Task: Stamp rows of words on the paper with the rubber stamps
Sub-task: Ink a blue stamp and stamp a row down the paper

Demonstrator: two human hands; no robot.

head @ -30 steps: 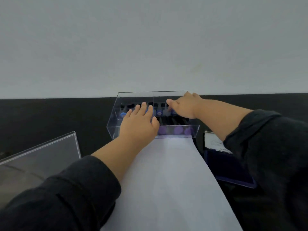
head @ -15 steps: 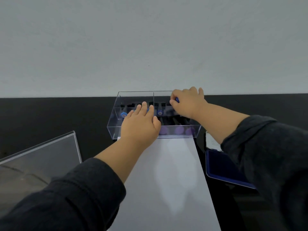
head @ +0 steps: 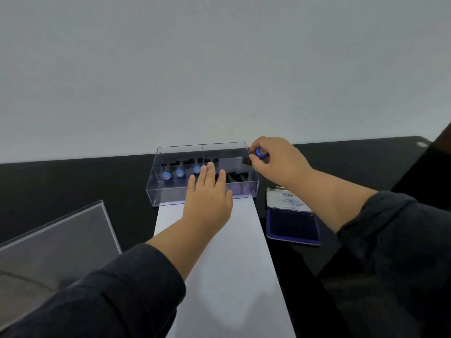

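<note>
A clear plastic box (head: 156,189) at the far end of the white paper (head: 234,264) holds several rubber stamps with blue knobs (head: 166,176) and black bodies. My left hand (head: 207,198) lies flat with straight fingers on the box's front wall and top edge. My right hand (head: 275,159) pinches one blue-knobbed stamp (head: 260,152) just above the box's right rim. An open blue ink pad (head: 292,225) lies to the right of the paper.
The box's clear lid (head: 56,242) lies tilted at the left on the black table (head: 73,181). A grey wall rises right behind the box. A dark object edges in at the far right.
My right hand has lifted a stamp out of the box's right part and carried it up and to the right over the rim. My left hand stays on the box.
</note>
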